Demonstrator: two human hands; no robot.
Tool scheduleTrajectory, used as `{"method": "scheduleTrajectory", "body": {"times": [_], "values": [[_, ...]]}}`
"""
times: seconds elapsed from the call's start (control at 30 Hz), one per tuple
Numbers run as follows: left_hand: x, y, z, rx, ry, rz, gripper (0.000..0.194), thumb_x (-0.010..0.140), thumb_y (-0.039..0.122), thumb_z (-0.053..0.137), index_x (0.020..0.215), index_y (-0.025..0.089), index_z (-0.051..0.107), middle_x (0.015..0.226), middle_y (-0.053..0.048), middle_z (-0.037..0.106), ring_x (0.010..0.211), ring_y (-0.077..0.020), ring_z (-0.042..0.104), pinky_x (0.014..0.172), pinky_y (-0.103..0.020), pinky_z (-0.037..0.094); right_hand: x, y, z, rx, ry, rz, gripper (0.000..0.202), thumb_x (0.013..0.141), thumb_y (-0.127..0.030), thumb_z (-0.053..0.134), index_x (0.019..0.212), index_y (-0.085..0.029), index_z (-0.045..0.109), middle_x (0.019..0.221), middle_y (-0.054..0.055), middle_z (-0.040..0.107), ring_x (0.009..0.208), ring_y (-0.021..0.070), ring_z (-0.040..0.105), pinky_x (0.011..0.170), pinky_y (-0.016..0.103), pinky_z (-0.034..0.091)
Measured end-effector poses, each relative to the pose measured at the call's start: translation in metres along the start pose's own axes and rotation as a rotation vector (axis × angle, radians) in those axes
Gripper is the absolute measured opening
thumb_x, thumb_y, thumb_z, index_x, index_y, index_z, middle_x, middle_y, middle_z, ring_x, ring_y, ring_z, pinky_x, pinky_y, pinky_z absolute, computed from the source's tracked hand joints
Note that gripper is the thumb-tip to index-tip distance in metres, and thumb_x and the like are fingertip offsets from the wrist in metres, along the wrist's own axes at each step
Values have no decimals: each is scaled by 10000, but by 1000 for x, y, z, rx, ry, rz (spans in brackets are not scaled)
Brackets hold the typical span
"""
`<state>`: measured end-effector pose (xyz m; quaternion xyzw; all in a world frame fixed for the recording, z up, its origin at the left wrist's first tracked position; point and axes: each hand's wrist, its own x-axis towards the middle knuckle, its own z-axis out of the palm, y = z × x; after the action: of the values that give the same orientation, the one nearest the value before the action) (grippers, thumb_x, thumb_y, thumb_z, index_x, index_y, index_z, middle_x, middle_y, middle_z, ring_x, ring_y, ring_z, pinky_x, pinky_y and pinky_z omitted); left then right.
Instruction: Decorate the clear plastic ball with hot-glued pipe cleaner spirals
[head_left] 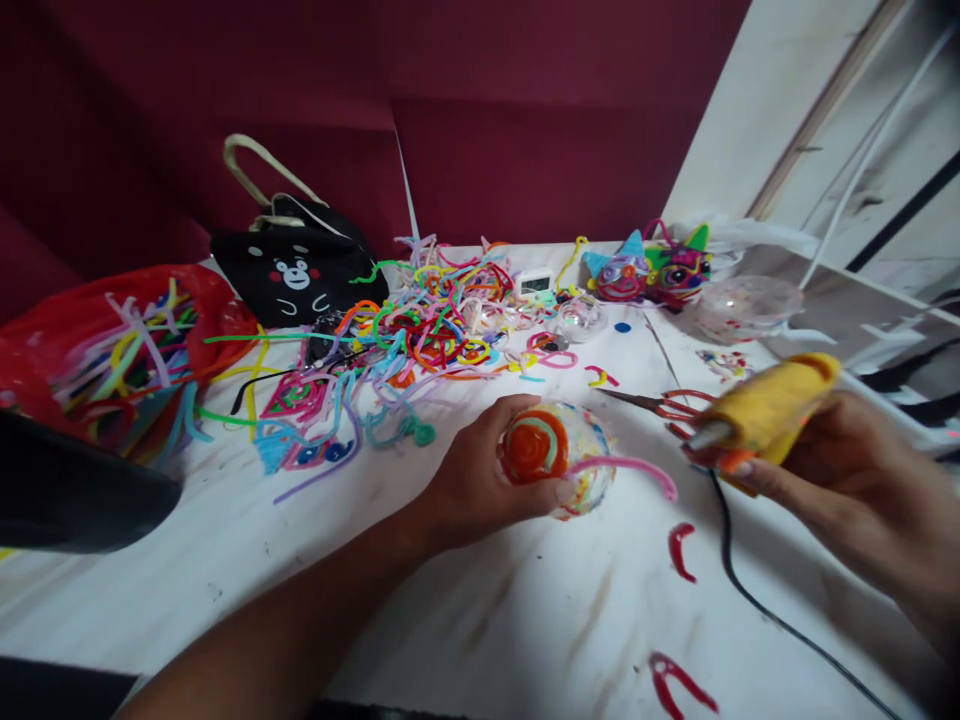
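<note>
In the head view, the left hand [480, 470] is cupping a decorated ball [553, 450] near centre; the right hand [862, 490] is gripping a yellow glue gun [776, 405] at three o'clock. Scissors [651, 403] are lying between them; tangled pipe cleaners [427, 330] are crowding the bench [420, 620] toward eleven.

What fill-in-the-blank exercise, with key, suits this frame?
1. The fuzzy, curved strip overlapping the transparent, round plastic ball in the left hand is ____.
2. The metal-nozzled glue gun in the right hand is mostly ____.
3. The black fabric bag stands to the ____ of the white, rectangular digital display.

Missing words: pink, yellow, left.
</note>
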<state>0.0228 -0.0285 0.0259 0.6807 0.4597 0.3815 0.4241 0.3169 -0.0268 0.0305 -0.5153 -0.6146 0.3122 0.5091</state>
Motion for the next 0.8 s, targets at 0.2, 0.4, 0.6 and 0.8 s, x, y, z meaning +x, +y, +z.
{"method": "scheduleTrajectory", "body": {"times": [0.2,0.4,0.6,0.8], "values": [[-1,0,1,0,-27,-10,704,651,355,808,1254,194,482,1170,-78,642,1007,-247,651,869,-357,543,-7,10,-1,-56,-30,-7,376,661,-338,816,1014,-277,701,1010,12,743,858,148,692,740,150,550],[-2,-1,1,40,-30,-5,712,666,405,805,1265,212,473,1142,-63,652,983,-235,655,873,-355,533,-6,22,-15,56,-190,183,336,718,-450,775,1033,-350,714,1064,-44,760,972,141,691,820,105,514],[-2,0,0,35,-26,-19,720,663,403,813,1271,216,475,1178,-63,638,1021,-236,649,902,-353,526,-8,15,-9,37,-137,94,338,682,-397,807,1006,-353,719,974,-35,773,869,156,723,758,150,573],[-1,1,-1,45,-37,-15,706,667,413,808,1263,217,485,1157,-57,640,999,-234,654,874,-350,538,-16,12,-3,-137,90,-27,387,600,-415,832,941,-303,686,853,-7,741,713,180,703,615,216,612]]}}
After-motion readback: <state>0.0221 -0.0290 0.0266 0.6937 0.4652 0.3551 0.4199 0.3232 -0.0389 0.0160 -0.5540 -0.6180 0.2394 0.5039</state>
